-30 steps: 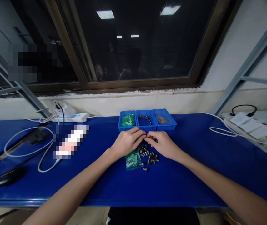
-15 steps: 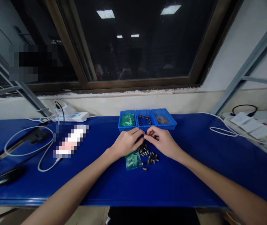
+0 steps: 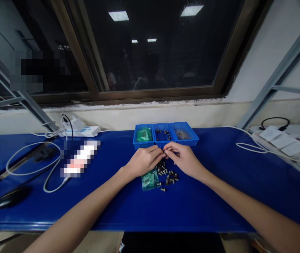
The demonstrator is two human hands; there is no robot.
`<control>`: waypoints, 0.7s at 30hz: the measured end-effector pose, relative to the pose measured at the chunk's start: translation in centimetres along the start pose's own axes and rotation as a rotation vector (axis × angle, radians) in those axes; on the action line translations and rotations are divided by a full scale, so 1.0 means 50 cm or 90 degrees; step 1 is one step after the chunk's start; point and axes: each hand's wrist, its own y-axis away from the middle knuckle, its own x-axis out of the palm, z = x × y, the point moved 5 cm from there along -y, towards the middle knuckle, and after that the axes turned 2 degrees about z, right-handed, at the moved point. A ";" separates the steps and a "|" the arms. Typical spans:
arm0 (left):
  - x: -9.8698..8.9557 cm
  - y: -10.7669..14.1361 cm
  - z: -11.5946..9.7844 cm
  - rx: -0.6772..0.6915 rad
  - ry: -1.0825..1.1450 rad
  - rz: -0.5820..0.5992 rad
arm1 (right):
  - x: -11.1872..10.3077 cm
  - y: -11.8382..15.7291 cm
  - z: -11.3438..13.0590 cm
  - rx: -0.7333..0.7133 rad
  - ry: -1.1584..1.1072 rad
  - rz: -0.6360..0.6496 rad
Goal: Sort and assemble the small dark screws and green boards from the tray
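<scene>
two hands (image 3: 143, 161) — three blue bins (image 3: 162, 142), one mouse (image 3: 13, 198) — screws (image 3: 162, 172) too clustered to count

Hands (image 3: 146, 161) together, loose screws (image 3: 163, 172), blue bins (image 3: 159, 143)

Head camera: I look out from the wearer's head, above the near edge of the glossy blue rectangular worktop (image 3: 205, 211), facing forward and steeply enough down to catch black clothing (image 3: 171, 243) at the bottom.
Hands: the left hand (image 3: 143, 160) and right hand (image 3: 185, 160) lie within arm's reach of my viewpoint, seen from behind and above, just below the picture's centre; bare forearms run in from the lower corners.
Blue bins: three open blue plastic bins (image 3: 162, 137) sit just beyond them, square to me.
Window: dark glass (image 3: 152, 70) fills the upper middle, farther away.
Sides: my wide view takes in slanting grey metal struts (image 3: 37, 112) left and right.
</scene>
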 end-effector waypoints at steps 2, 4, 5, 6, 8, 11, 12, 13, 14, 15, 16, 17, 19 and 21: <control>0.002 0.000 0.003 -0.008 0.010 -0.001 | 0.001 -0.002 -0.005 0.011 -0.014 0.010; 0.002 0.001 0.006 -0.020 0.023 -0.007 | 0.002 -0.004 -0.008 0.020 -0.024 0.023; 0.001 0.001 0.008 -0.026 0.030 -0.011 | 0.003 -0.004 -0.009 0.023 -0.025 0.029; 0.000 0.002 0.009 -0.032 0.038 -0.017 | 0.004 -0.005 -0.009 0.027 -0.023 0.033; -0.003 0.002 0.011 -0.044 0.051 -0.025 | 0.006 -0.004 -0.008 0.032 -0.016 0.037; -0.008 0.002 0.009 -0.055 0.067 -0.031 | 0.011 -0.001 -0.008 0.037 -0.003 0.045; -0.009 0.002 0.008 -0.054 0.071 -0.030 | 0.013 0.000 -0.008 0.038 0.000 0.047; -0.010 0.002 0.006 -0.049 0.073 -0.029 | 0.013 0.000 -0.009 0.039 0.001 0.048; -0.010 0.002 0.004 -0.043 0.073 -0.028 | 0.014 0.000 -0.009 0.039 0.001 0.048; -0.010 0.002 0.003 -0.035 0.073 -0.026 | 0.014 0.000 -0.010 0.040 0.000 0.048; -0.010 0.002 0.002 -0.027 0.071 -0.026 | 0.013 0.000 -0.011 0.040 0.000 0.047; -0.009 0.002 0.002 -0.022 0.067 -0.027 | 0.012 -0.001 -0.012 0.040 0.002 0.047; -0.007 0.003 0.004 -0.017 0.056 -0.029 | 0.011 -0.002 -0.013 0.041 0.010 0.045; -0.004 0.004 0.007 -0.018 0.043 -0.025 | 0.010 -0.003 -0.011 0.034 0.023 0.038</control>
